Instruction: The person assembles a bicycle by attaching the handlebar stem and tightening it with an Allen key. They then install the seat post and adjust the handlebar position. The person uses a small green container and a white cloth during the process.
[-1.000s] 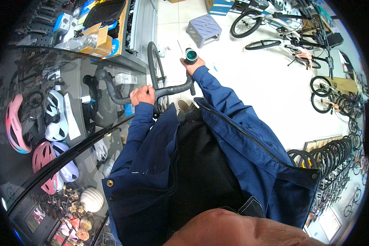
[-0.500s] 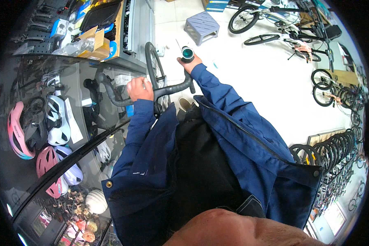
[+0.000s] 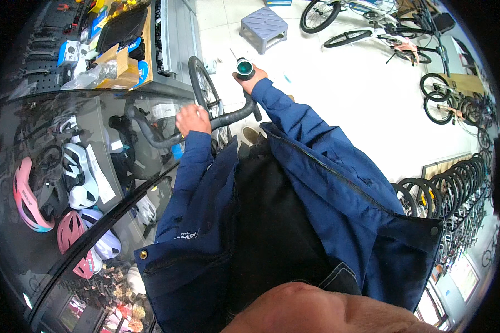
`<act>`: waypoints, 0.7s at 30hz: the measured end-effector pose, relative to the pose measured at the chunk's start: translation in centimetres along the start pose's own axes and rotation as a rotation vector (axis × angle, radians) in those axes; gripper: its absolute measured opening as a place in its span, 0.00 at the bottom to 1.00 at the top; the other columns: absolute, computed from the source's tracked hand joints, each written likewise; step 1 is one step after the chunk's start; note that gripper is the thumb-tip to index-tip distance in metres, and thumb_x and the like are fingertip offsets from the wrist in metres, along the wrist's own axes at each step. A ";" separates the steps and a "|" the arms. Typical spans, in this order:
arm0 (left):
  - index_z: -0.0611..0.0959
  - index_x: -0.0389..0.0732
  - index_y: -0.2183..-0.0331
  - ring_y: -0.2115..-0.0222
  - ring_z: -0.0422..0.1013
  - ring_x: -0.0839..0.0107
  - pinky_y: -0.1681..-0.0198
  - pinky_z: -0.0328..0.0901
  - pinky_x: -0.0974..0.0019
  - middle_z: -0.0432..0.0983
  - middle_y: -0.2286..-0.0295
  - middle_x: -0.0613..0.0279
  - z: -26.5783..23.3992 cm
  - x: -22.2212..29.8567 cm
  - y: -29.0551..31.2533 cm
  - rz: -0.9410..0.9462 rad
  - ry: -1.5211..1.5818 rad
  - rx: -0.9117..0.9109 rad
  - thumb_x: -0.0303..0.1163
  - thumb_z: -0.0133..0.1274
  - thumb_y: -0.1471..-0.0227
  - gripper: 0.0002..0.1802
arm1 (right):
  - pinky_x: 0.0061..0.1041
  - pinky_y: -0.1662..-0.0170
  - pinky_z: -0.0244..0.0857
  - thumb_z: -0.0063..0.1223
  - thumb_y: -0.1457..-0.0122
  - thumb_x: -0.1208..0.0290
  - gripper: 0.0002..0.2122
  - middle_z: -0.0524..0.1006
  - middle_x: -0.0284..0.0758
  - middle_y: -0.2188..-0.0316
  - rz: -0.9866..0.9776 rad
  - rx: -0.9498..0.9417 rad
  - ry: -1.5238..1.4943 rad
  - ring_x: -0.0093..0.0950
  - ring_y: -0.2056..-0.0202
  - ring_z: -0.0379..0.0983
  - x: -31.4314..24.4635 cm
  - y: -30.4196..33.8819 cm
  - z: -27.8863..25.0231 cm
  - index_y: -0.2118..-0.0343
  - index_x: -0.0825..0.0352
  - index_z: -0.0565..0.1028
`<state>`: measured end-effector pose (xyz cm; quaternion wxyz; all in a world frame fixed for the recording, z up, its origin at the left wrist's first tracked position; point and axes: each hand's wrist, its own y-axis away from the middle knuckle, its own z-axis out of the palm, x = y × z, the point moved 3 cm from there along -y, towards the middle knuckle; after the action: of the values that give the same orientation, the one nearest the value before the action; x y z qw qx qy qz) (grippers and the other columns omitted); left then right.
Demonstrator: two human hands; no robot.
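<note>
My left hand point(image 3: 193, 120) lies over the flat top of a black taped drop handlebar point(image 3: 232, 117), left of its middle, fingers curled forward. The fingertips are partly hidden. My right hand point(image 3: 255, 79) is closed around a short dark cylinder point(image 3: 245, 67) with a pale rim and a teal, glassy-looking round end facing up; its kind is not clear. That hand is just beyond the bar's right drop. Under the bar stands a bicycle, its thin-tyred wheel point(image 3: 201, 83) pointing away from me beside the grey cabinet.
On the left, a glass display case point(image 3: 108, 119) holds several helmets point(image 3: 82, 175). A grey cabinet point(image 3: 179, 39) carries an open cardboard box point(image 3: 122, 69). Ahead stands a grey plastic stool point(image 3: 264, 26). Bicycles point(image 3: 347, 39) stand far right, with a row of wheels point(image 3: 439, 188) nearer. My shoe point(image 3: 252, 135) shows below.
The whole view has shifted slightly, with the stool and cabinet now higher and farther left. My left hand stays at the handlebar and my right hand keeps the cylinder.
</note>
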<state>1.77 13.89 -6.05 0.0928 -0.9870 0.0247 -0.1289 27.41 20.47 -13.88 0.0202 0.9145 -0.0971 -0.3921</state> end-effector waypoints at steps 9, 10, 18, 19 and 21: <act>0.83 0.45 0.67 0.57 0.70 0.50 0.52 0.63 0.46 0.77 0.65 0.58 -0.6 0.7 0.0 0.088 -0.013 0.061 0.38 0.56 0.44 0.08 | 0.40 0.50 0.74 0.57 0.40 0.44 0.24 0.80 0.48 0.56 -0.009 -0.001 0.015 0.47 0.55 0.80 0.0 0.1 -0.1 0.53 0.59 0.78; 0.83 0.45 0.67 0.57 0.70 0.51 0.52 0.63 0.46 0.77 0.64 0.58 -0.9 0.7 0.0 0.115 0.056 0.149 0.39 0.56 0.44 0.09 | 0.39 0.49 0.74 0.57 0.40 0.43 0.24 0.80 0.48 0.56 -0.062 -0.004 0.108 0.47 0.55 0.79 -0.2 0.0 -0.1 0.53 0.60 0.78; 0.86 0.45 0.66 0.58 0.71 0.50 0.51 0.64 0.46 0.78 0.63 0.58 -0.1 1.1 0.1 0.073 0.001 0.060 0.42 0.55 0.44 0.12 | 0.40 0.49 0.74 0.55 0.39 0.42 0.25 0.79 0.51 0.57 -0.010 -0.032 0.079 0.49 0.55 0.79 -0.2 0.2 -0.3 0.53 0.61 0.79; 0.86 0.45 0.66 0.58 0.71 0.50 0.52 0.64 0.46 0.78 0.63 0.58 -0.1 1.0 0.2 0.038 -0.032 0.010 0.42 0.55 0.44 0.12 | 0.40 0.49 0.74 0.55 0.39 0.42 0.25 0.79 0.51 0.57 0.000 -0.055 0.058 0.49 0.55 0.79 -0.1 0.3 -0.2 0.53 0.61 0.79; 0.86 0.44 0.67 0.58 0.72 0.50 0.52 0.64 0.46 0.79 0.63 0.57 -0.8 1.2 0.5 0.111 0.048 0.091 0.41 0.55 0.44 0.12 | 0.40 0.49 0.74 0.55 0.39 0.42 0.25 0.80 0.51 0.57 0.032 -0.049 0.032 0.49 0.55 0.79 0.0 0.2 -0.1 0.54 0.61 0.79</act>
<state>2.72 13.20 -5.05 0.1440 -0.9754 0.0759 -0.1484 27.49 20.29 -13.81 0.0503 0.9182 -0.1020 -0.3794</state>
